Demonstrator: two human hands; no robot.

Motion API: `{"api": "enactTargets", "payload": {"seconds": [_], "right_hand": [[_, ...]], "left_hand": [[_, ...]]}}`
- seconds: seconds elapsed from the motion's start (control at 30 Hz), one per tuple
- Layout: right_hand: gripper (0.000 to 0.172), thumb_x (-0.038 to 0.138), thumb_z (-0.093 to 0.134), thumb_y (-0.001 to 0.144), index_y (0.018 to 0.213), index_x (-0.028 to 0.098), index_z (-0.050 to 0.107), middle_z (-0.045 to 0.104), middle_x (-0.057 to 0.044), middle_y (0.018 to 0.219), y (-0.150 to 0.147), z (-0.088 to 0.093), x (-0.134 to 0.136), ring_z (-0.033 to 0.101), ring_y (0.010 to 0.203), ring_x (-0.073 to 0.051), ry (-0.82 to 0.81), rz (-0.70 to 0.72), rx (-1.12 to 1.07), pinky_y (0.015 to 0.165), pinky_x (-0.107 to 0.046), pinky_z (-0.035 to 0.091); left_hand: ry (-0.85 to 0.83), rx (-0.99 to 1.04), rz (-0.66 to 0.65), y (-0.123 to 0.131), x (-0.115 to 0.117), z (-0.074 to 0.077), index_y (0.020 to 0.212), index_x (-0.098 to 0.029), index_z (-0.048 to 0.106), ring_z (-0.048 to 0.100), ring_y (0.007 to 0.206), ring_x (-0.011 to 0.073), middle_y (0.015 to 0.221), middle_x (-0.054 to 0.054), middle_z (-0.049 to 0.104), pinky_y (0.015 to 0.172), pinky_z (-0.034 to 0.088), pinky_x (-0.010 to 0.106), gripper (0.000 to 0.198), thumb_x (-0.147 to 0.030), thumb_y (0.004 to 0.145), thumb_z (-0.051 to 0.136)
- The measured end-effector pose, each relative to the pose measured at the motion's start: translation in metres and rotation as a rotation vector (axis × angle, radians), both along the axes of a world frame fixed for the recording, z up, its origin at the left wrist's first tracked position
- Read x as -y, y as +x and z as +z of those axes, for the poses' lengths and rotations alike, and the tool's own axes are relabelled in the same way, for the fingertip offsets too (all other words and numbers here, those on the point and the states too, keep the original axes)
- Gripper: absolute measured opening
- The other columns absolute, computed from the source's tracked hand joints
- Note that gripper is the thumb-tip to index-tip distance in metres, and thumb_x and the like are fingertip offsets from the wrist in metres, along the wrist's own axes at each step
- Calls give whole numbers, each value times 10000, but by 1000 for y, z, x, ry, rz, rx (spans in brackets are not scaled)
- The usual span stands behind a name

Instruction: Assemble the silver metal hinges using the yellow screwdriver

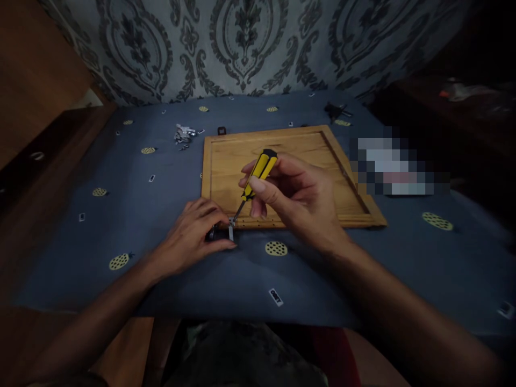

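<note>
My right hand (pixel 302 196) is closed around the yellow and black handle of a screwdriver (pixel 260 169). The screwdriver slants down to the left, its tip at a small metal bracket with a dark part (pixel 231 230). Thumb and fingers of my left hand (pixel 197 231) pinch this bracket against the near edge of a framed wooden panel (pixel 229 166), close to its front left corner. Whether a screw sits under the tip is too small to tell. Several small dark holes run along the panel's near edge, and my right hand hovers over the panel.
A pile of small metal pieces (pixel 184 134) lies behind the panel on the left. One small black piece (pixel 221 130) rests by its far edge, and dark items (pixel 336 111) lie at the back right. A blurred-out object (pixel 395 166) is to the right on the blue patterned cloth (pixel 161 301).
</note>
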State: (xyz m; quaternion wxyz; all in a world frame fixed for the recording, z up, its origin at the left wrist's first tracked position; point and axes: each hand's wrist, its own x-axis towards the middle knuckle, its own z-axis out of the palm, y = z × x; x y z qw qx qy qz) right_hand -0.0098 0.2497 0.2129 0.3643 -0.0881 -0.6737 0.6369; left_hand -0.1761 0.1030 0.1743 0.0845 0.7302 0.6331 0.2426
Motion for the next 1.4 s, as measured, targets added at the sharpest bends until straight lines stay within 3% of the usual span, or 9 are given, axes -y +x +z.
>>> {"api": "enactTargets", "payload": {"seconds": [0.5,0.77,1.03,1.27,1.4], "right_hand": [[306,497,812,890,914,227,670,660,39,761,0,-6,4,626,560,-93,-39,62,66,543,-243,555],[442,521,894,785,843,238,560,701,44,809,-2,-7,5,612,502,-83,-121,108,58,460,-228,511],[355,528,784,903,1078,223,733,704,13,835,1,-1,2,648,604,-99,-28,158,96,592,-251,578],[357,507,890,791,863,219,691,710,16,821,-2,-4,2,599,537,-82,-69,111,71,503,-233,538],[400,541,888,778,834,222,653,713,19,808,-2,-1,1,619,580,-92,-64,119,63,536,-229,567]], "left_hand": [[-23,19,12,0,0,-1,1005,-212,664,605,1055,245,1070,34,696,902,430,371,296,-485,948,763],[-73,4,33,0,0,2,1035,-226,679,612,1127,261,1159,40,713,948,451,395,283,-483,951,762],[-63,5,37,1,0,2,1017,-214,675,625,1093,256,1090,37,711,929,453,388,303,-469,918,803],[-62,9,35,1,0,1,1036,-221,676,625,1109,265,1136,44,718,937,462,398,298,-465,920,802],[-79,0,43,1,0,2,1031,-223,674,624,1123,266,1149,43,717,944,461,400,298,-473,925,795]]}}
